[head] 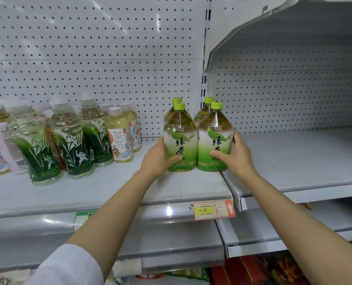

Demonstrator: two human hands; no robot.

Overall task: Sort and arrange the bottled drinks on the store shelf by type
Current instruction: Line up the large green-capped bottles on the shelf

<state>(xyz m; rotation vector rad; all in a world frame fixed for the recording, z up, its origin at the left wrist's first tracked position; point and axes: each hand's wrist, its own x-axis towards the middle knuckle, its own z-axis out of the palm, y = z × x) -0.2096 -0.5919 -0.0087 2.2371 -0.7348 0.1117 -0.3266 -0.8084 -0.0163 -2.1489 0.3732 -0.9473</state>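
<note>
Several green-capped green tea bottles stand in a tight block at the right end of the white shelf (109, 188). My left hand (157, 157) grips the front left bottle (180, 138) low on its label. My right hand (236, 154) grips the front right bottle (214, 138), thumb across the label and fingers round its right side. Two more of the same bottles (206, 109) stand just behind, mostly hidden. At the left stand several clear bottles with dark green bamboo labels (74, 140) and pale yellow tea bottles with white caps (119, 138).
A bare shelf section (305, 157) adjoins on the right, its edge beside the front right bottle. White pegboard backs the shelves. A price tag (213, 209) sits on the front rail. Lower shelves hold red and coloured packages (259, 270).
</note>
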